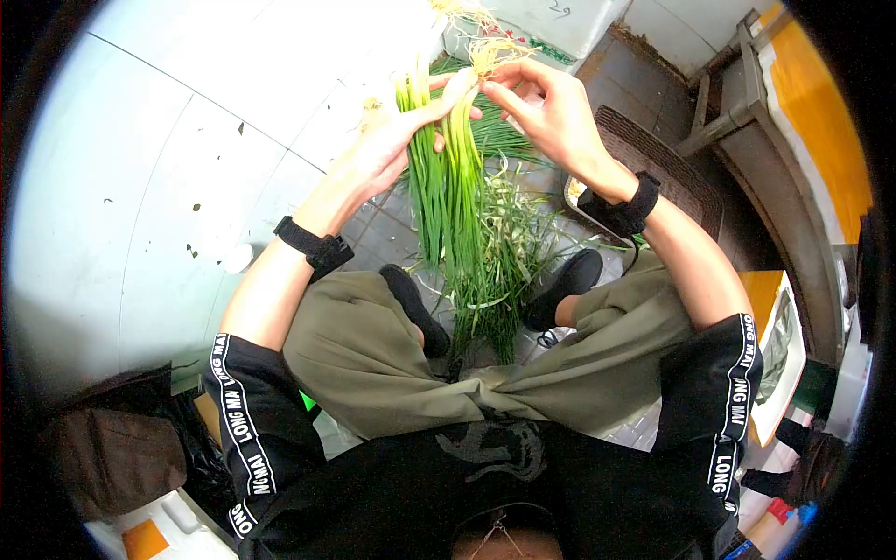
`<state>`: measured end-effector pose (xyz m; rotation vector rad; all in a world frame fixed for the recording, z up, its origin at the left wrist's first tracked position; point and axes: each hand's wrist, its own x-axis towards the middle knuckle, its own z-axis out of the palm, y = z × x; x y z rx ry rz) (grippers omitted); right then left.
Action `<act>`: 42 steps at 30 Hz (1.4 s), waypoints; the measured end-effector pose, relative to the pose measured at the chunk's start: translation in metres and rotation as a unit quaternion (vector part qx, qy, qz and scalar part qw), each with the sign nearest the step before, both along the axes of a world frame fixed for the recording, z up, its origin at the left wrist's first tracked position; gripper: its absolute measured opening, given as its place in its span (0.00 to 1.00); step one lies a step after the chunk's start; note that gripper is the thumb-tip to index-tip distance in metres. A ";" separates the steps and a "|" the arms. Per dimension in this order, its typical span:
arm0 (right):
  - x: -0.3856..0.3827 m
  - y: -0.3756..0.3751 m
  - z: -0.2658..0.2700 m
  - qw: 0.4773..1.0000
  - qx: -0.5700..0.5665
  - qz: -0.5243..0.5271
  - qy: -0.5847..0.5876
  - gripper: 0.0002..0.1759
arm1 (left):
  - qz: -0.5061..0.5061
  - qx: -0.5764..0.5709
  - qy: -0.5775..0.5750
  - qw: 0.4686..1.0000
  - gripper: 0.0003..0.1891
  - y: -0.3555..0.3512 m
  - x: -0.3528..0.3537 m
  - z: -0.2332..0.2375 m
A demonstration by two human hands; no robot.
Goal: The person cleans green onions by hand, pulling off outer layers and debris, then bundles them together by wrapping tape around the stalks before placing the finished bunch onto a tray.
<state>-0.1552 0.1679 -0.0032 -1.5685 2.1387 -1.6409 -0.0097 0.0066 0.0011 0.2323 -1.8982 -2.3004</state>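
Observation:
A bunch of scallions [459, 154] is gripped in my left hand [390, 142], with thumb and fingers wrapped around the stalks. Its pale, stringy roots [493, 54] point up and away from me, and the long green leaves hang down toward the floor. My right hand [555, 112] pinches at the root end with thumb and fingertips, close beside my left thumb. Below the bunch, a heap of loose green leaves and pale trimmings [509, 243] lies on the floor between my shoes. More long green stalks [504, 135] lie on the floor behind my hands.
A white box [541, 23] stands at the far side, and a white tiled wall [168, 168] rises on the left. On the right are a brown ribbed mat [686, 182], a light-rimmed container [576, 194] partly behind my wrist, and a framed stand [747, 107].

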 end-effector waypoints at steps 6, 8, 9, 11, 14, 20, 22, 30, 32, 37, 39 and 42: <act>0.003 0.004 0.002 0.997 0.054 -0.042 0.041 0.15 | 0.020 -0.029 0.003 0.999 0.26 0.003 -0.002 -0.003; 0.004 0.005 0.005 0.997 0.046 -0.043 0.038 0.15 | 0.002 -0.059 -0.004 0.998 0.24 0.003 -0.005 -0.001; 0.004 0.005 0.006 0.998 0.038 -0.043 0.037 0.14 | 0.001 -0.059 -0.004 0.998 0.24 0.004 -0.005 -0.001; -0.001 0.004 0.002 0.998 0.015 -0.048 0.047 0.14 | 0.000 -0.044 -0.012 0.999 0.22 0.005 -0.004 0.001; -0.010 0.003 -0.005 0.997 0.021 -0.062 0.038 0.14 | 0.060 -0.023 -0.014 0.998 0.20 0.010 -0.002 0.004; -0.003 0.003 -0.030 0.985 0.157 0.074 -0.016 0.27 | 0.126 0.002 0.002 0.992 0.18 -0.002 -0.006 -0.003; 0.008 0.001 -0.032 0.980 0.175 0.097 -0.017 0.27 | 0.135 0.001 0.011 0.991 0.18 -0.001 -0.005 0.001; 0.003 -0.015 -0.031 0.989 0.113 0.075 0.060 0.20 | 0.154 -0.067 0.002 0.986 0.22 0.011 0.002 0.020; -0.004 -0.009 -0.019 0.983 0.154 0.095 0.018 0.19 | 0.145 -0.053 0.012 0.988 0.21 -0.003 0.004 0.016; -0.036 0.002 -0.023 0.973 0.152 0.158 -0.076 0.19 | 0.161 0.022 0.032 0.986 0.18 -0.018 0.008 0.008; -0.041 0.007 -0.024 0.967 0.143 0.182 -0.109 0.19 | 0.164 0.014 0.022 0.986 0.19 -0.024 0.010 0.002; -0.043 0.013 -0.023 0.956 0.137 0.217 -0.145 0.18 | 0.107 0.015 0.023 0.994 0.22 -0.022 0.011 0.003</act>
